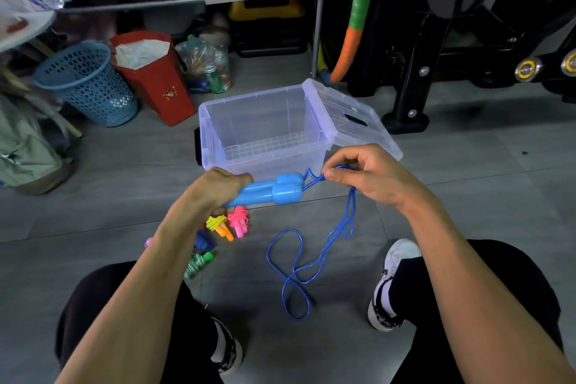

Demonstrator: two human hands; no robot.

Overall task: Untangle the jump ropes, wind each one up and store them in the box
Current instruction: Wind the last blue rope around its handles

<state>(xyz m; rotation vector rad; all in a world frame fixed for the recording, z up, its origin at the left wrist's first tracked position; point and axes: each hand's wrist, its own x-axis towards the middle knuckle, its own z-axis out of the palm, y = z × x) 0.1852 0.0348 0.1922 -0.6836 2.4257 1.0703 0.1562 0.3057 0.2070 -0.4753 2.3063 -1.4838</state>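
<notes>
Left hand (218, 188) grips two light-blue handles (271, 192) side by side, held level above the floor. Right hand (367, 176) pinches the blue rope (311, 262) just beside the handle ends; from there the rope hangs down and lies in loose loops on the grey floor (467, 184) between the two shoes. Clear plastic box (265, 131) stands open just behind the hands, lid (352, 118) tipped back to its right. Wound ropes, pink (238, 221), yellow-orange (219, 226) and green (196, 263), lie on the floor under the left forearm.
</notes>
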